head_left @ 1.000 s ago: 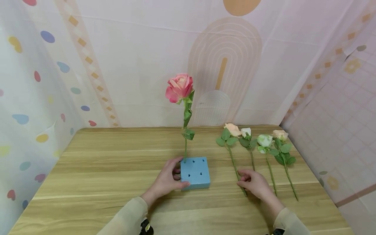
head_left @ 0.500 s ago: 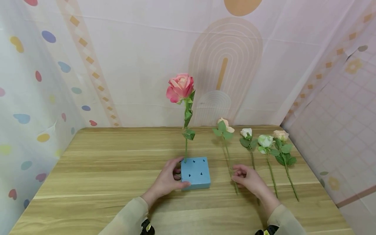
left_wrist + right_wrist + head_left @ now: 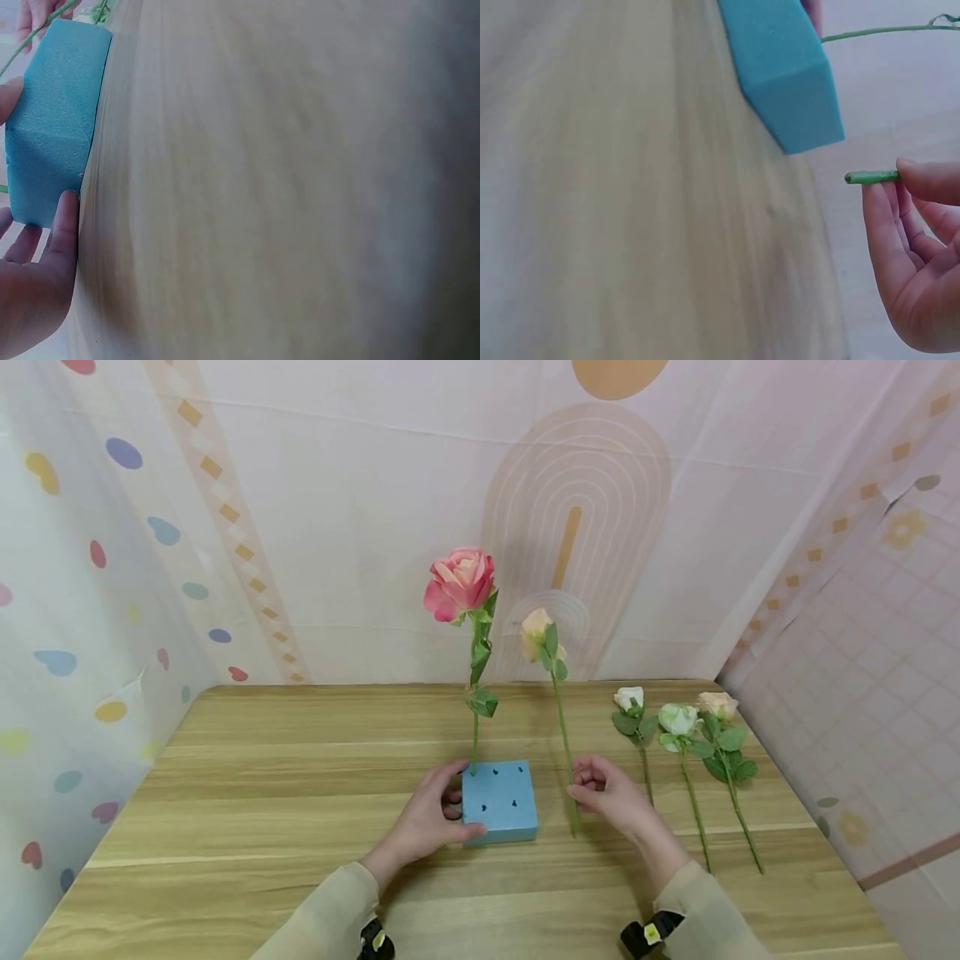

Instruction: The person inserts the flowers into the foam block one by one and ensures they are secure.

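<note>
My left hand point(image 3: 423, 814) grips the left side of a blue foam block point(image 3: 498, 822), thumb at the front corner. Several small dark holes dot the block's top. A pink rose point(image 3: 459, 583) stands upright in its back left corner. To the right of the block, my right hand point(image 3: 618, 802) pinches a peach rose point(image 3: 536, 633) low on its stem, bloom up and tilted slightly left. In the right wrist view the cut stem end point(image 3: 866, 178) sticks out past the thumb and fingertips, apart from the block.
On the right of the wooden table point(image 3: 300, 760) lie a white rose point(image 3: 630, 698), a pale green-white rose point(image 3: 677, 719) and another peach rose point(image 3: 717, 705), stems toward the front. A patterned cloth point(image 3: 360, 527) hangs behind the table.
My right hand has lifted the peach rose off the table and carried it left toward the block, its bloom rising to near upright. My left hand and the block stay put.
</note>
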Motion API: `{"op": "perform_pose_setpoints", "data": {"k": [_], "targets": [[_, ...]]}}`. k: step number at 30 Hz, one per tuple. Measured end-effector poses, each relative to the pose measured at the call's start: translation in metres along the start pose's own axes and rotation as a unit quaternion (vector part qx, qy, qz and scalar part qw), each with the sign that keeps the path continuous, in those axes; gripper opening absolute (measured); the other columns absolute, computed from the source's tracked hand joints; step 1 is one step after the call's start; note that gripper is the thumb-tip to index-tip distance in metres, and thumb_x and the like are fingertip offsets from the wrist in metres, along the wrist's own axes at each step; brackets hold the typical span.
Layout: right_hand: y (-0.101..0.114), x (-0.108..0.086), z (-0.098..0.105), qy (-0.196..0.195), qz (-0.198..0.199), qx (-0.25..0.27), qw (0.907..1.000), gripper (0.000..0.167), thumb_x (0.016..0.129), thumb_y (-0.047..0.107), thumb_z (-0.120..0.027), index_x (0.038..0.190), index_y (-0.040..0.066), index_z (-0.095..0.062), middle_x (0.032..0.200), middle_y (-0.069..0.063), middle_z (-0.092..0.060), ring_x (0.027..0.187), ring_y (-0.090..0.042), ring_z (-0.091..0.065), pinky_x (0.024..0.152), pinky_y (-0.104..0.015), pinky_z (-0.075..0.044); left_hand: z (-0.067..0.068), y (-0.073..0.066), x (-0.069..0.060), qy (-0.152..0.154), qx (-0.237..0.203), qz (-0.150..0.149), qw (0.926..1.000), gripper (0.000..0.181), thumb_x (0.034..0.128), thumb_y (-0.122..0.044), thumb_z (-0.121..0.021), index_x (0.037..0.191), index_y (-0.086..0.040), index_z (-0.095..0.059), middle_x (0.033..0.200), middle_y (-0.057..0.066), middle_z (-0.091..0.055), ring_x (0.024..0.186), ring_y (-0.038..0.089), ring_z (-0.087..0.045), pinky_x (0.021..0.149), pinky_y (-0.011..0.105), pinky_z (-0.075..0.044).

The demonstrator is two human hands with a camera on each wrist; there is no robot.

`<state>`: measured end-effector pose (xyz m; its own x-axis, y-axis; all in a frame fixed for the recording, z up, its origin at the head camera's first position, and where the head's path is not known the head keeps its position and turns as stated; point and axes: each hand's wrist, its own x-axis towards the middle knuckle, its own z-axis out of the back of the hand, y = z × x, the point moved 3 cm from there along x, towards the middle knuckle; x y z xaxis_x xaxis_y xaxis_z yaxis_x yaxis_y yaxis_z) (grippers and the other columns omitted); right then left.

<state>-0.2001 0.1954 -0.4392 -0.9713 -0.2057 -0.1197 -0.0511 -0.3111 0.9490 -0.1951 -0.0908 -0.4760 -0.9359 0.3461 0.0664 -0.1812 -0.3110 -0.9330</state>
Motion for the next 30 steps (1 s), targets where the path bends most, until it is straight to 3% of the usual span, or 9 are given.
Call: {"op": "perform_pose_setpoints", "data": {"k": [15, 19, 30], "targets": [[0.027, 0.021, -0.019, -0.042, 0.028, 0.034, 0.9982, 0.027, 0.094, -0.005, -0.061, 0.119, -0.010, -0.050, 0.095, -0.010, -0.057, 0.083, -0.017, -0.055, 0.077, -0.035, -0.057, 0.000, -0.002, 0.000, -0.002, 0.004, -0.002, 1.0000, 0.093, 0.0712, -0.015, -0.090, 0.149, -0.005, -0.040, 0.138, 0.019, -0.039, 0.104, 0.028, -0.051, 0.084, 0.034, -0.054], [0.031, 0.027, -0.027, -0.044, 0.038, 0.047, 0.9971, 0.028, 0.093, -0.008, -0.061, 0.118, -0.011, -0.050, 0.096, -0.011, -0.058, 0.083, -0.017, -0.056, 0.078, -0.038, -0.058, 0.000, -0.001, 0.000, -0.002, 0.003, 0.000, 1.0000, 0.093, 0.0710, -0.015, -0.090, 0.149, -0.005, -0.040, 0.137, 0.019, -0.039, 0.104, 0.028, -0.051, 0.083, 0.034, -0.054], [0.039, 0.038, -0.044, -0.045, 0.059, 0.069, 0.9948, 0.023, 0.092, -0.009, -0.062, 0.113, -0.008, -0.052, 0.096, -0.012, -0.058, 0.083, -0.017, -0.056, 0.075, -0.032, -0.058, 0.000, -0.001, 0.000, -0.004, -0.001, 0.001, 1.0000, 0.092, 0.0705, -0.014, -0.091, 0.148, -0.006, -0.042, 0.136, 0.019, -0.040, 0.103, 0.028, -0.052, 0.083, 0.035, -0.055]]}}
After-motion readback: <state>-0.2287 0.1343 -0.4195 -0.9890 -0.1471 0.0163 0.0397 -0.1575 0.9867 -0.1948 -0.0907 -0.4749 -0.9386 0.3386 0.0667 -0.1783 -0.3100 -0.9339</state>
